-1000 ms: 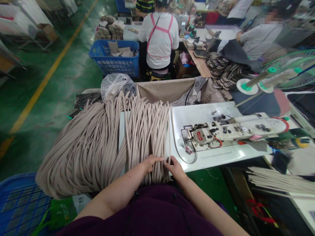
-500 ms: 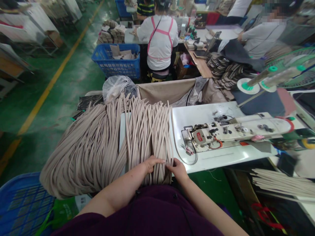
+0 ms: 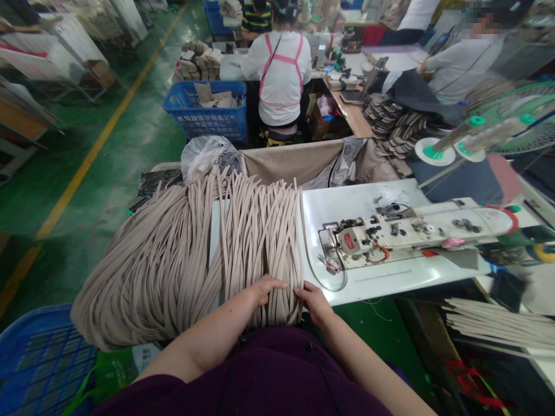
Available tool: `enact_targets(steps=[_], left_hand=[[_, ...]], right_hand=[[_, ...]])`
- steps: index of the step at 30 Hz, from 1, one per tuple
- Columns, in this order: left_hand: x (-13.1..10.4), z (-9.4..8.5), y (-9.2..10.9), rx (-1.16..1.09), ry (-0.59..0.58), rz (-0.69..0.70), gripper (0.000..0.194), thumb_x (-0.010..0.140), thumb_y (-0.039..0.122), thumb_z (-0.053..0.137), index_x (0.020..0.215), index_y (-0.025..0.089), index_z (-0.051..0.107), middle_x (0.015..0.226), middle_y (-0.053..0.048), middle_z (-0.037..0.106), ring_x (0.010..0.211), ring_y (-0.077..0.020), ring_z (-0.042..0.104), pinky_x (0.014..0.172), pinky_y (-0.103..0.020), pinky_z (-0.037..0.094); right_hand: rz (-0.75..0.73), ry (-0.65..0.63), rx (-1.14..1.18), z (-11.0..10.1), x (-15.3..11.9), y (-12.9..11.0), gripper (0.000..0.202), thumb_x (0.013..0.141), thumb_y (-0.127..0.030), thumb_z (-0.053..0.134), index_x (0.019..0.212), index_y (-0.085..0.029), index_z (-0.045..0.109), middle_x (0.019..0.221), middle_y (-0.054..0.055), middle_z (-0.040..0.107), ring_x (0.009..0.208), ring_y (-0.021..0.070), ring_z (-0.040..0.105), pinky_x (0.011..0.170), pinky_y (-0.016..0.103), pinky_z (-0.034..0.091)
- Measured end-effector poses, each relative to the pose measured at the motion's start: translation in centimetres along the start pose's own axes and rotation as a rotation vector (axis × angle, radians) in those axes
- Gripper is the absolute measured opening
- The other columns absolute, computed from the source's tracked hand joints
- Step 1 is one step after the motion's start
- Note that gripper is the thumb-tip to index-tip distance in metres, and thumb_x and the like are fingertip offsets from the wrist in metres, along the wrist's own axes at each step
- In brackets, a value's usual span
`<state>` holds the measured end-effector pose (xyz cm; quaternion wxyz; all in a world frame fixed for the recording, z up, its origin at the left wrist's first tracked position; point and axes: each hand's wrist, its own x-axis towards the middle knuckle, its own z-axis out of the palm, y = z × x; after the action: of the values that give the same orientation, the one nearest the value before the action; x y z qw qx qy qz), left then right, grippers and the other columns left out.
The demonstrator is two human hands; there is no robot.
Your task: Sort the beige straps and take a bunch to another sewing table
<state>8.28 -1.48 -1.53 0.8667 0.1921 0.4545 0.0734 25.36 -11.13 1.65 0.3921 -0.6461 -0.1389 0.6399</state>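
Many long beige strips [image 3: 260, 242] lie over the near part of the white table, their lower ends hanging at its front edge. My left hand [image 3: 265, 289] rests on them, thumb and fingers closed round some strips. At the right edge of the same bundle, my right hand [image 3: 313, 297] pinches strips between thumb and fingers. A larger heap of beige strips [image 3: 151, 266] drapes over the table's left side. Right of my hands stands a white sewing machine [image 3: 390, 231] on the tabletop [image 3: 373, 283].
A blue basket [image 3: 39, 358] stands at the lower left, with a green bag [image 3: 113, 372] beside it. Beyond the table is a cloth-lined bin [image 3: 295, 162]. Thread cones [image 3: 437, 150] rise at the right. People sit farther off. More strips [image 3: 494, 323] lie at the right.
My right hand has shifted very slightly left along the bundle's edge, and the fingers of my left hand have drawn back a little. The strips look nearly unchanged.
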Motion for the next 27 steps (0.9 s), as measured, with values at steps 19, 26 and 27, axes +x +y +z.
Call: enact_targets(steps=[19, 26, 27], left_hand=[[-0.1, -0.3, -0.1, -0.042, -0.039, 0.007, 0.053, 0.05, 0.021, 0.088, 0.101, 0.013, 0.074, 0.094, -0.016, 0.079, 0.102, -0.0392, 0.074, 0.095, -0.053, 0.055], [0.3, -0.4, -0.3, -0.039, -0.033, -0.003, 0.043, 0.049, 0.02, 0.083, 0.091, 0.012, 0.073, 0.088, -0.015, 0.079, 0.092, -0.0372, 0.075, 0.088, -0.053, 0.058], [0.4, -0.4, -0.3, -0.041, -0.034, -0.005, 0.043, 0.049, 0.019, 0.083, 0.09, 0.012, 0.073, 0.088, -0.015, 0.079, 0.092, -0.0371, 0.075, 0.087, -0.052, 0.058]], right_hand=[[-0.022, 0.157, -0.151, -0.2, 1.7, 1.6, 0.022, 0.096, -0.037, 0.067, 0.095, -0.016, 0.061, 0.07, -0.007, 0.058, 0.052, 0.0068, 0.05, 0.051, 0.02, 0.043], [-0.092, 0.151, -0.363, 0.3, 2.1, 1.0, 0.026, 0.074, -0.021, 0.085, 0.086, -0.016, 0.063, 0.077, -0.004, 0.066, 0.069, 0.0124, 0.062, 0.071, 0.028, 0.051], [-0.097, 0.158, -0.392, 0.4, 2.1, 0.9, 0.026, 0.072, -0.02, 0.084, 0.085, -0.017, 0.063, 0.077, -0.003, 0.067, 0.07, 0.0131, 0.062, 0.073, 0.029, 0.051]])
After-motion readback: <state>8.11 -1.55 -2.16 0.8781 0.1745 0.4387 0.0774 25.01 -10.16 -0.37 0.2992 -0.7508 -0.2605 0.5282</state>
